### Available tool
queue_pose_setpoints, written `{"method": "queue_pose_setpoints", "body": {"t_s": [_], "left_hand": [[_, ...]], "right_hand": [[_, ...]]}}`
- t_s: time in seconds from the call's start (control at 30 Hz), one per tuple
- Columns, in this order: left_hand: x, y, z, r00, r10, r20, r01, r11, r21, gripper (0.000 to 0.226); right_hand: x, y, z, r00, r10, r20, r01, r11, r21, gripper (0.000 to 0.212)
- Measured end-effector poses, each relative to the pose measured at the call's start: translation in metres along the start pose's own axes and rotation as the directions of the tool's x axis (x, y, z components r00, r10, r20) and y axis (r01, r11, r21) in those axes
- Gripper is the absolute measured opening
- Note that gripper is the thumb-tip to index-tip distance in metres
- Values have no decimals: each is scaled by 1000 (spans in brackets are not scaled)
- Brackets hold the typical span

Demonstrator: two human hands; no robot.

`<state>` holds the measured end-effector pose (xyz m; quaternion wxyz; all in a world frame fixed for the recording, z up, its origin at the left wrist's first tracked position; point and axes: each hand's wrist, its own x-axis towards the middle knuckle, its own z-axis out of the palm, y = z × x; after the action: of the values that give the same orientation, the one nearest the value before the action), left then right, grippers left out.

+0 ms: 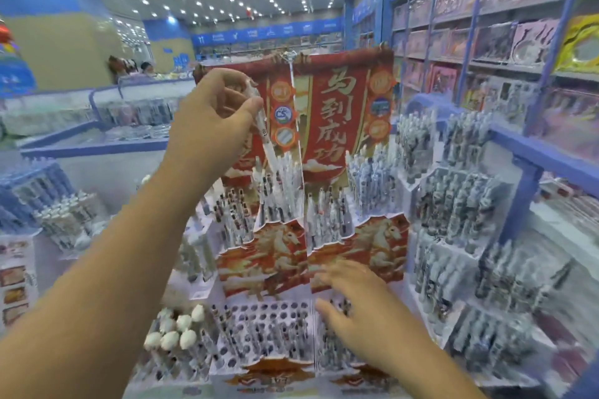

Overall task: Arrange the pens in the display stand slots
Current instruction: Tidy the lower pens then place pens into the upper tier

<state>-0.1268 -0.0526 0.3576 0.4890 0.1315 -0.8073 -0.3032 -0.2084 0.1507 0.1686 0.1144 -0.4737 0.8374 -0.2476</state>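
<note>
Two red tiered display stands [262,266] with horse pictures stand side by side in front of me, their upper tiers filled with white pens. My left hand [214,120] is raised before the left stand's header and pinches a clear white pen [265,136] near its top; the pen hangs tip down over the top tier's pens [278,191]. Lower down, my right hand [356,304] hovers with spread fingers over the bottom tier of the right stand. The left stand's bottom tier [269,330] shows several open slot holes and a few pens.
More pen displays crowd both sides: grey-patterned pens [460,204] on tiered stands to the right, pens with white round toppers [176,332] at lower left. Blue shelving [531,152] with packaged goods rises on the right. Blue-edged bins [97,136] lie at the left.
</note>
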Motion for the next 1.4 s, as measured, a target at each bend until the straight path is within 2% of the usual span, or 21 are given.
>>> {"method": "queue_pose_setpoints", "body": {"t_s": [0.17, 0.27, 0.47, 0.63, 0.87, 1.0, 1.23, 1.3, 1.4], "left_hand": [[26, -13, 15, 994, -74, 82, 57, 979, 197, 13], [33, -27, 23, 982, -116, 152, 74, 965, 253, 15], [33, -56, 37, 938, -200, 282, 87, 926, 367, 15], [31, -69, 40, 919, -233, 318, 143, 949, 282, 12], [27, -78, 43, 924, -192, 330, 68, 934, 352, 16], [23, -77, 43, 840, -311, 444, 94, 891, 444, 13], [33, -66, 34, 752, -444, 488, 97, 806, 584, 25], [29, -61, 33, 760, -428, 489, 65, 799, 598, 28], [14, -62, 32, 836, -354, 418, 63, 820, 568, 39]], "right_hand": [[-2, -2, -1, 999, -36, 33, 38, 997, -73, 68], [-2, -8, 2, 1000, -29, 8, 29, 998, -59, 69], [3, -25, 5, 1000, -21, 3, 22, 989, -149, 69], [8, -40, 10, 999, -22, -23, 19, 990, -143, 67], [6, -45, 11, 999, 0, -47, -5, 994, -109, 66], [3, -43, 9, 998, 21, -60, -27, 995, -95, 66], [4, -41, 7, 999, 21, -41, -26, 992, -123, 67], [3, -39, 5, 999, 24, -30, -28, 992, -124, 68], [2, -35, 5, 999, 27, -27, -30, 994, -105, 68]]}}
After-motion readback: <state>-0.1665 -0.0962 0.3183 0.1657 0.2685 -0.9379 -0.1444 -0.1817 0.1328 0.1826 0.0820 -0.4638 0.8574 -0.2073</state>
